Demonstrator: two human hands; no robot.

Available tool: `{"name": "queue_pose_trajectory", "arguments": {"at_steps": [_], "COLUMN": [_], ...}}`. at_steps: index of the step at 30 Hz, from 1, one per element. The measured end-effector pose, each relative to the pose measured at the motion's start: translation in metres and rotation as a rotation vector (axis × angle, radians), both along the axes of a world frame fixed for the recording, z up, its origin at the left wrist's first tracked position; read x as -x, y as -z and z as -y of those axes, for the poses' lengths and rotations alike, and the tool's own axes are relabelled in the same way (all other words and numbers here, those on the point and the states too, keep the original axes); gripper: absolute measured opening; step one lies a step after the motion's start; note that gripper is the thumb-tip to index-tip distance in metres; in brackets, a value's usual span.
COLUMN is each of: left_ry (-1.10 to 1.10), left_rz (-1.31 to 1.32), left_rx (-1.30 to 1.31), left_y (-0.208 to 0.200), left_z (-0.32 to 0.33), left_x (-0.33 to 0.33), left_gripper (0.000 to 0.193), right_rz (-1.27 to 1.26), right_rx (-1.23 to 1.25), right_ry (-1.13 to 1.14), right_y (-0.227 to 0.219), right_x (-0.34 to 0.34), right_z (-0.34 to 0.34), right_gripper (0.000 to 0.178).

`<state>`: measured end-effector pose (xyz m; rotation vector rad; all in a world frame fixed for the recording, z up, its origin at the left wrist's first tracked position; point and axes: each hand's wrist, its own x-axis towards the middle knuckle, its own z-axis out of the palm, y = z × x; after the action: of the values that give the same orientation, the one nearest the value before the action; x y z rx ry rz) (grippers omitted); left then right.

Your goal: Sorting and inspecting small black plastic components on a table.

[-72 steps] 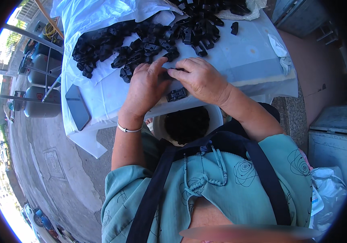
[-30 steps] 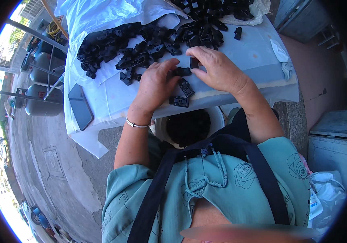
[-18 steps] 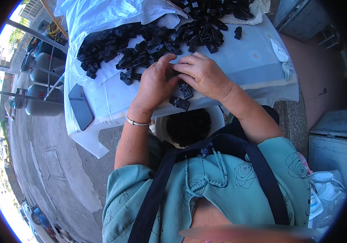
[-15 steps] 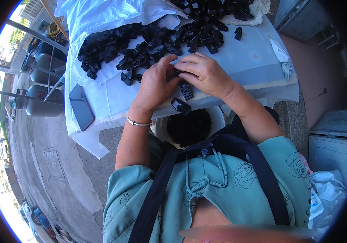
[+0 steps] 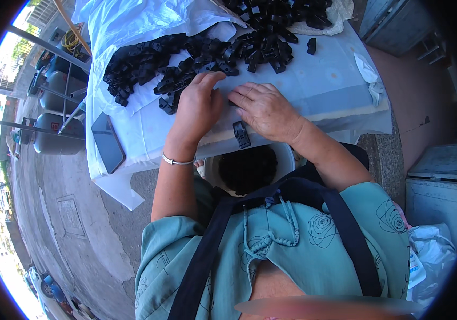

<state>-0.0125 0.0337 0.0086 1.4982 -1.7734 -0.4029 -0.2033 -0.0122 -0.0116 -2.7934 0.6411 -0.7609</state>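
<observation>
My left hand [image 5: 199, 106] hovers beside the near edge of a heap of black plastic parts [image 5: 186, 72]. Its fingers are loosely bent, thumb and fingertips apart, with nothing visible between them. Low over the table, my right hand [image 5: 268, 112] has its fingers together, pointing left. A dark sliver of a black plastic part shows under its fingertips; most of it is hidden. One black plastic part [image 5: 241, 134] lies at the table's front edge, just below the right hand. Under that edge stands a white bucket [image 5: 287, 154] holding black parts [image 5: 247, 168].
A white sheet [image 5: 335, 80] covers the table. A phone [image 5: 107, 144] lies at its left edge and a crumpled white cloth [image 5: 370, 77] at the right. One loose black part [image 5: 311, 46] sits apart from the heap. A plastic sack [image 5: 127, 26] lies behind the heap.
My hands have moved apart, the left one toward the heap. Of two black parts near the front edge, one is gone from view; the other is now closer to the edge.
</observation>
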Motion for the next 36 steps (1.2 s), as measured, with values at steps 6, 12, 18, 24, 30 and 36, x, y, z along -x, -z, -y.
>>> {"name": "queue_pose_trajectory", "arguments": {"at_steps": [6, 12, 18, 24, 30, 36], "left_ry": [-0.094, -0.116, 0.054, 0.214, -0.117, -0.034], "left_rz": [0.362, 0.334, 0.369, 0.243, 0.162, 0.002], "left_rx": [0.139, 0.163, 0.241, 0.337, 0.216, -0.118], "left_y": [0.008, 0.01, 0.008, 0.014, 0.014, 0.003], "left_z": [0.027, 0.026, 0.019, 0.008, 0.001, 0.0], "left_x": [0.015, 0.024, 0.019, 0.012, 0.023, 0.019], "left_gripper": [0.034, 0.022, 0.013, 0.023, 0.058, 0.072], "right_rz": [0.058, 0.025, 0.036, 0.006, 0.221, 0.299], "right_rx": [-0.05, 0.057, -0.284, -0.445, -0.445, -0.324], "right_ry": [0.239, 0.339, 0.127, 0.158, 0.12, -0.075], "right_y": [-0.031, -0.008, -0.024, -0.035, -0.019, -0.008], "right_x": [0.006, 0.002, 0.025, 0.031, 0.02, 0.012], "right_z": [0.019, 0.04, 0.029, 0.023, 0.029, 0.04], "right_gripper": [0.032, 0.023, 0.017, 0.015, 0.026, 0.026]}}
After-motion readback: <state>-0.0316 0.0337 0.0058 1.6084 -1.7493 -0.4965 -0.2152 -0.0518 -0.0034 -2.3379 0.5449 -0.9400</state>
